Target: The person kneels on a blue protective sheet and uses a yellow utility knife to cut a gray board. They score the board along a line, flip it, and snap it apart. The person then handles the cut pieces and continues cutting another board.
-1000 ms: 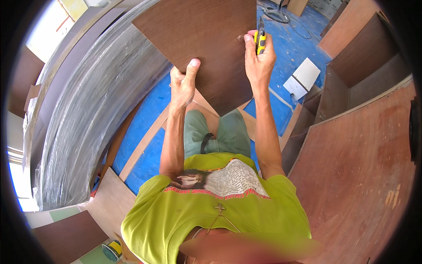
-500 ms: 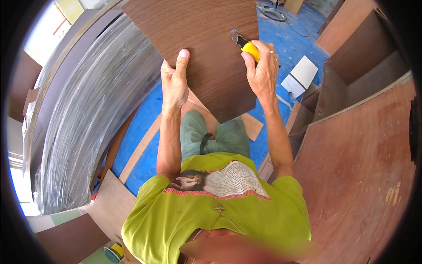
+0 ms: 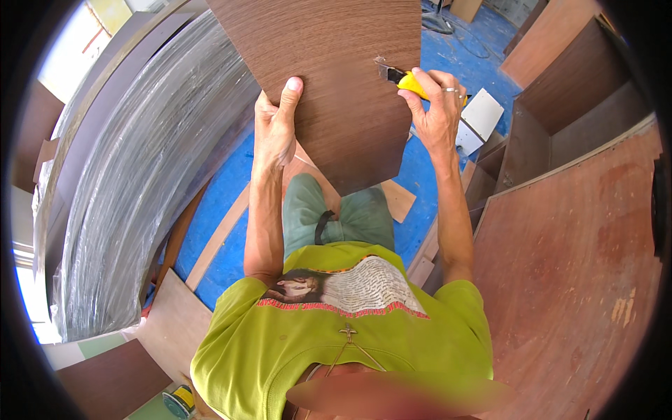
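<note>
Head view: your left hand (image 3: 275,133) grips the brown panel (image 3: 339,105) along its left edge, thumb on the face, likely bracing it against blade pressure. Your right hand (image 3: 438,115) grasps the yellow cutter (image 3: 413,84), blade angled low at a pale fleck (image 3: 379,60), presumably to avoid gouging.

The board (image 3: 350,133) in the left hand (image 3: 276,133) looks like brown wood grain, pretty smooth, soft sheen. The knife (image 3: 409,82) in the right hand (image 3: 437,115) has a smooth yellow plastic grip (image 3: 415,85) and a metal blade (image 3: 384,69). Left of the left hand it's crinkly, glossy clear plastic wrap (image 3: 154,175). Right of the right hand, a scuffed, mostly matt reddish wood panel (image 3: 560,259).
</note>
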### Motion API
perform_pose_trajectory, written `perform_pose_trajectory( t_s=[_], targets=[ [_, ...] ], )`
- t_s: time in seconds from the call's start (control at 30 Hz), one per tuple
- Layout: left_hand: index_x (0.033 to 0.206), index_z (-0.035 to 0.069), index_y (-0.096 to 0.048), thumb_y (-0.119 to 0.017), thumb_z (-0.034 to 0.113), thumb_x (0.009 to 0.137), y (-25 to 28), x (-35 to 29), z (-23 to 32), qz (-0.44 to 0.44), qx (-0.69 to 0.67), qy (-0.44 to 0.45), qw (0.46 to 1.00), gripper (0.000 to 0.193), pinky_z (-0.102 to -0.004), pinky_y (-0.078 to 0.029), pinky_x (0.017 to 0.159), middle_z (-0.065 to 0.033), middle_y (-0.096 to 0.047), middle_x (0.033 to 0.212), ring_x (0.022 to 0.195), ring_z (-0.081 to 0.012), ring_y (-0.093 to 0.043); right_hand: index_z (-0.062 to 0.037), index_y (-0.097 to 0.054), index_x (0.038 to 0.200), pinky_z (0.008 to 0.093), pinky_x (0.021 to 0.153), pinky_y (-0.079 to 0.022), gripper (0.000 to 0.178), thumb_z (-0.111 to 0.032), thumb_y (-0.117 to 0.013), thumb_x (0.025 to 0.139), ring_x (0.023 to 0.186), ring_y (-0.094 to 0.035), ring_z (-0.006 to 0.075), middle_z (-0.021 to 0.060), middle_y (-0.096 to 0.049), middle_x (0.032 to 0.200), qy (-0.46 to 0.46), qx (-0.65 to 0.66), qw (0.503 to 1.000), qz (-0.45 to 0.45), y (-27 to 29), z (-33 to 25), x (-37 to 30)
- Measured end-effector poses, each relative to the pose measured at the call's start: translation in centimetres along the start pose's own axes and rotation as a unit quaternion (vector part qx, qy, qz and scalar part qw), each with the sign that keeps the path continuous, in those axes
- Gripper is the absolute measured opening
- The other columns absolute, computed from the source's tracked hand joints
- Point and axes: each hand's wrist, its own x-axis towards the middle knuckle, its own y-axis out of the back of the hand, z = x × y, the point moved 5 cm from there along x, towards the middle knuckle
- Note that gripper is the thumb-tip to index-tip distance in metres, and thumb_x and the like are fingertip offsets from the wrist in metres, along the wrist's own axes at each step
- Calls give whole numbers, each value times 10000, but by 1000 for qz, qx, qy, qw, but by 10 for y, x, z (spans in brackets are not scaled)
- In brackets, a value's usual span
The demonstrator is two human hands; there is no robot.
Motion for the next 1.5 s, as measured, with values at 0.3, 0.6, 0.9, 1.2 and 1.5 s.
perform_pose_trajectory(
  t_s=[0.3, 0.6, 0.9, 1.2, 1.5],
  targets=[
    [1307, -15, -574, -660, 357, 983, -2, -1, -1, -21, 16, 1, 1000, 501, -398, -475, 998, -131, -665, 1207, 1135, -218, -601, -198, -650, 1184, 396, 798, -394, 460, -360, -809, 784, 899, -593, 217, 8, -610, 953, 7, -18, 1000, -2, 5, 2, 2],
    [1280, -21, -585, -657, 336, 988, 4, -2, 5, -5, 15, -4, 1000, 467, -384, -504, 950, -132, -678, 1172, 1075, -209, -628, -89, -625, 1176, 395, 751, -485, 382, -191, -795, 849, 869, -634, 282, 117, -667, 991, -53, 20, 992, 115, 42, 26, 38],
    [1101, -76, -644, -644, 449, 970, -6, -17, 18, 80, 297, -37, 951, 542, -443, -512, 837, -182, -707, 995, 957, -299, -648, -27, -648, 1164, 385, 776, -541, 386, -121, -810, 826, 885, -685, 320, 151, -709, 991, -171, 131, 977, 1, 7, -36, 26],
    [1384, -32, -514, -599, 177, 1016, -45, -42, 47, -46, 112, -169, 978, 432, -341, -503, 885, -196, -703, 1164, 1023, -172, -641, 12, -631, 1003, 398, 716, -520, 179, 68, -719, 858, 789, -652, 334, 146, -685, 890, -83, 82, 979, 167, 11, -68, 44],
    [1224, -20, -609, -627, 53, 961, -47, -64, 55, -45, 191, -237, 951, 274, -393, -506, 766, -237, -679, 1009, 880, -368, -658, 27, -585, 1039, 361, 739, -498, 248, -216, -537, 1053, 813, -621, 236, 132, -650, 920, -396, 245, 884, 49, -10, -60, 30]
  ],
)
